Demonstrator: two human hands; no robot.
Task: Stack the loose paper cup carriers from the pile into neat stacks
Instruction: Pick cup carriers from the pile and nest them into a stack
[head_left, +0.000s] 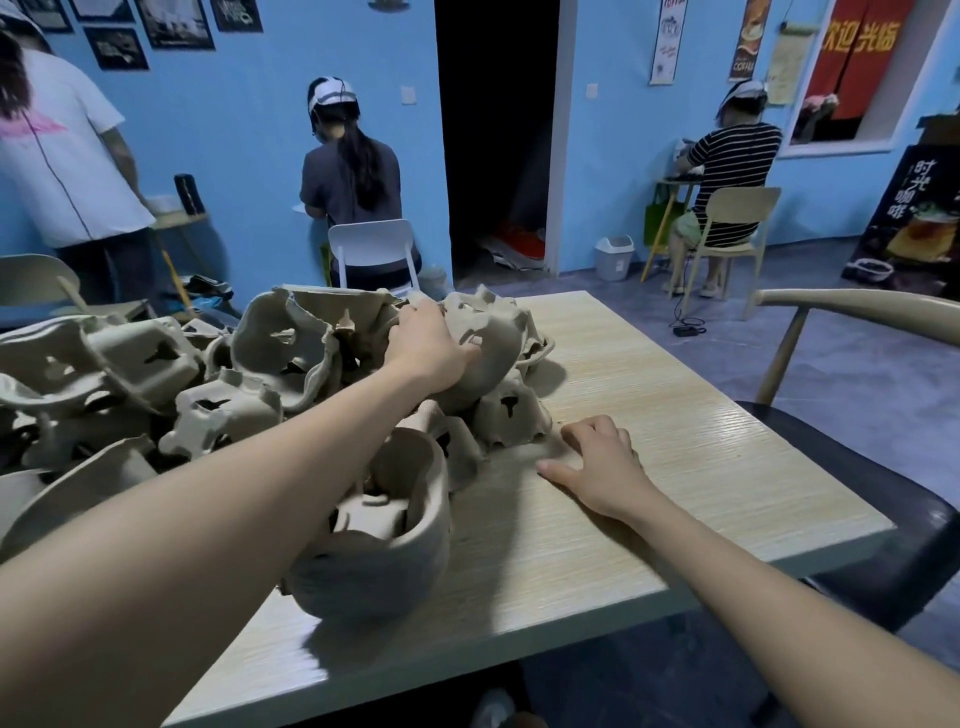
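We see our two arms bare from the frame's edge down to the fingers: no sleeve, watch, bracelet or glove shows on either. Our left hand (431, 343) and right hand (605, 467) wear no rings that we can make out. The nails are hidden or too blurred to tell. Both forearms look slim and unmarked.

The left arm reaches far out from the lower left of the frame to the middle. Its hand (434, 345) is palm down with fingers curled in a grip. The right hand (602, 465) lies lower right of it, flat, fingers bent a little.
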